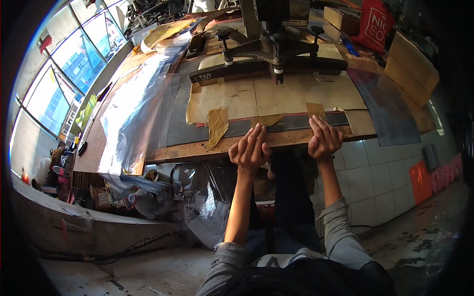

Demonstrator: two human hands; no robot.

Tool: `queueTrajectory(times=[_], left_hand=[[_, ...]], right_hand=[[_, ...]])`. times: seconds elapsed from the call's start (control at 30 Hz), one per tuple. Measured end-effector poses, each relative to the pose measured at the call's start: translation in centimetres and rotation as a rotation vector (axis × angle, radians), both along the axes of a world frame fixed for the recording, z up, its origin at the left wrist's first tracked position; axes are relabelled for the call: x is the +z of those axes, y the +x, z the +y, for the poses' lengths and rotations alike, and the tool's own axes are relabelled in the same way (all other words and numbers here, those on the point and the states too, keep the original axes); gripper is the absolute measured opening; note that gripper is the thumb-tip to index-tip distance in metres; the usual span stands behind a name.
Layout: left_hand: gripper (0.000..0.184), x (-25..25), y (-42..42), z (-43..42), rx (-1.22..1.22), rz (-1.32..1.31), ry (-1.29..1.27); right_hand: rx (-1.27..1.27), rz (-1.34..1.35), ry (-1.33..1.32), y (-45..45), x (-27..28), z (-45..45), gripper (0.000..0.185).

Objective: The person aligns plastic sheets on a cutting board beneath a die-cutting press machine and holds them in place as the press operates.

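My left hand (250, 147) is at the front edge of the bench, its fingers pressed together and fingertips beside a strip of brown tape (269, 120). To its right, my right hand (325, 139) has a similar closed shape, its fingertips just below another brown tape piece (315, 109). What either hand grips, if anything, is too small to tell. Beyond them lies a tan board (232, 98) on a dark mat (183, 129). Over the board stands a black press (274, 49) with a long dark bar (232, 72). A loose tape piece (217, 126) hangs left of my left hand.
Clear plastic sheets (129, 116) cover the bench's left side. A bluish transparent sheet (387, 106) droops over the right edge, near an open cardboard box (411, 69) and a red bag (373, 25). Plastic bottles and clutter lie beneath the bench at left.
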State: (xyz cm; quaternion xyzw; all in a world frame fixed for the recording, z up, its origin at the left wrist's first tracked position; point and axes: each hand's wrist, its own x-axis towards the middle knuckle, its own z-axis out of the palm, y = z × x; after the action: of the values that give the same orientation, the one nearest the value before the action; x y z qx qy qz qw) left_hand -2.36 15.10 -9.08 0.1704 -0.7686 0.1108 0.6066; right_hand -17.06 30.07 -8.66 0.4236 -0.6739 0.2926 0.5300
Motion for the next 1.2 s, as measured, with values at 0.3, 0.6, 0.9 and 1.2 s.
queueTrajectory(times=[0.3, 0.6, 0.9, 1.2], left_hand=[[0.040, -0.05, -0.03, 0.07, 0.009, 0.005, -0.003], [0.040, 0.05, 0.02, 0.17, 0.014, 0.004, 0.000], [0.040, 0.07, -0.02, 0.22, -0.005, 0.014, 0.010], [0.038, 0.04, 0.02, 0.27, -0.007, 0.010, 0.021]], right_hand=[[-0.002, 0.005, -0.001, 0.04, 0.17, 0.02, 0.043], [-0.004, 0.000, 0.000, 0.12, 0.20, 0.05, 0.043], [-0.006, 0.000, 0.001, 0.05, 0.11, 0.05, 0.042], [-0.011, -0.005, 0.012, 0.00, -0.02, 0.08, 0.042]])
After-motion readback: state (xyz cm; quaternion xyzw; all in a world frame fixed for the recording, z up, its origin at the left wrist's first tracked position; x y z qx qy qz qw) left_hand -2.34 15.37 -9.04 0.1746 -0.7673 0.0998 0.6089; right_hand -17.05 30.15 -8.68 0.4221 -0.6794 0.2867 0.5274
